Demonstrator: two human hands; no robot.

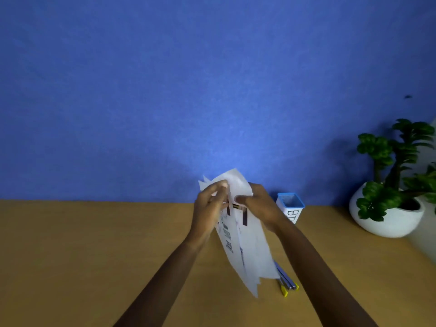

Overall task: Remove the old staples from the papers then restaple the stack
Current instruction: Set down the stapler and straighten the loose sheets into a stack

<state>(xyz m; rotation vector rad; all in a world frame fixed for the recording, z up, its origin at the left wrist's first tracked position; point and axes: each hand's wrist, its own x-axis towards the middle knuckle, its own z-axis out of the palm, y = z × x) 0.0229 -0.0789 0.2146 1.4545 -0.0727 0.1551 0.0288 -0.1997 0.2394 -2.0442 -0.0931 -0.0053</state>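
Observation:
A stack of white printed papers (247, 251) is held up off the wooden table (94, 244), its sheets fanned and its lower end hanging toward me. My left hand (208, 208) pinches the upper left part of the stack with thumb and fingers. My right hand (258, 206) grips the upper right part, thumb on the front sheet. The staples are too small and blurred to make out. A stapler (286, 280) with a metallic top and yellow ends lies on the table, partly hidden behind the papers' lower edge.
A small white square cup with a blue rim (290, 206) stands against the blue wall (188, 90), just right of my right hand. A white bowl planter with a green plant (389, 206) sits at the far right.

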